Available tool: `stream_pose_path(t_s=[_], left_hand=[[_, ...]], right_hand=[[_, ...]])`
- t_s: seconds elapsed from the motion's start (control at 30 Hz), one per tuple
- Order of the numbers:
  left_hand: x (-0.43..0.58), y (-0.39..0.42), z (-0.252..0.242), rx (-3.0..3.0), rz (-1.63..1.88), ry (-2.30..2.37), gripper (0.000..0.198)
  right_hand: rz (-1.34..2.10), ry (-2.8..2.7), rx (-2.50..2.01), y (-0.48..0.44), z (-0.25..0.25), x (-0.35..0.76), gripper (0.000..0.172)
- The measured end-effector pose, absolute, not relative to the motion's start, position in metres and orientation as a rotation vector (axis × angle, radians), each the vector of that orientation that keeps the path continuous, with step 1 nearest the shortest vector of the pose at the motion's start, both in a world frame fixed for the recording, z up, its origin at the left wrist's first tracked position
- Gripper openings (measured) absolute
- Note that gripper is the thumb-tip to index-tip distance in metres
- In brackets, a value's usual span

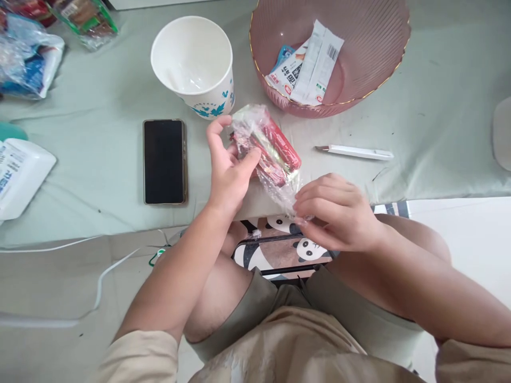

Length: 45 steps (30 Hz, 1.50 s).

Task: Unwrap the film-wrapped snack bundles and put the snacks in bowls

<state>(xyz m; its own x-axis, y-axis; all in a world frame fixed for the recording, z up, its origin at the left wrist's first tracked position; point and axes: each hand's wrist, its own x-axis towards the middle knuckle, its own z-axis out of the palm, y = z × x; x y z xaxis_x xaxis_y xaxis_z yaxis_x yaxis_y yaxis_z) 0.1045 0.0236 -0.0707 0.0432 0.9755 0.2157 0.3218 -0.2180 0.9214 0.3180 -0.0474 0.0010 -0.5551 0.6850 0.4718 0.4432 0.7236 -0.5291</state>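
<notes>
Over the table's front edge I hold a clear plastic bag (275, 151) with red-wrapped sausages and something pale green inside. My left hand (233, 167) grips the bag's upper left side, thumb on top. At the bag's lower end, the fingers of my right hand (337, 213) pinch the crumpled plastic. Just beyond the bag stands a white paper cup (194, 58) with blue leaf prints. To the right of it is a pink ribbed bowl (371, 53) holding white packets (319, 64) and a small blue one. A white-handled craft knife (355, 152) lies right of the bag.
A black phone (163, 162) lies left of my left hand. Packaged goods (24, 58) fill the far left corner, with a white pack (22, 178) nearer. Below the table edge, a panda-print case (279, 250) sits between my legs, and white cables (101, 282) hang at left.
</notes>
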Motion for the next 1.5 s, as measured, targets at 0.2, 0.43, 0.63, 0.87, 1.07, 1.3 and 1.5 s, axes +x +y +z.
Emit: stream_pose_path(t_s=[0.2, 0.43, 0.63, 0.87, 1.07, 1.3, 1.5], left_hand=[[0.108, 0.021, -0.066, 1.286, 1.121, 1.271, 0.043], [0.112, 0.015, -0.045, 1.495, 1.084, 1.340, 0.034], [0.107, 0.016, -0.042, 1.770, 1.179, 1.422, 0.026], [0.112, 0.007, -0.023, 1.920, 1.265, 1.203, 0.038], [0.113, 0.009, -0.024, 1.798, 1.277, 1.134, 0.042], [0.108, 0.008, -0.029, 1.717, 1.242, 1.212, 0.031], [0.107, 0.003, -0.042, 1.735, 1.114, 1.331, 0.039]], right_hand=[[0.675, -2.018, -1.305, -0.040, 0.005, 0.315, 0.017], [0.701, -1.942, -1.530, -0.019, -0.013, 0.301, 0.013], [0.665, -1.949, -1.523, -0.017, -0.020, 0.296, 0.026], [0.600, -1.995, -1.333, -0.022, -0.014, 0.285, 0.021], [0.964, -1.748, -1.392, -0.019, -0.004, 0.283, 0.025], [1.020, -1.452, -1.416, -0.021, -0.006, 0.292, 0.035], [0.858, -1.544, -1.449, -0.022, -0.002, 0.299, 0.030]])
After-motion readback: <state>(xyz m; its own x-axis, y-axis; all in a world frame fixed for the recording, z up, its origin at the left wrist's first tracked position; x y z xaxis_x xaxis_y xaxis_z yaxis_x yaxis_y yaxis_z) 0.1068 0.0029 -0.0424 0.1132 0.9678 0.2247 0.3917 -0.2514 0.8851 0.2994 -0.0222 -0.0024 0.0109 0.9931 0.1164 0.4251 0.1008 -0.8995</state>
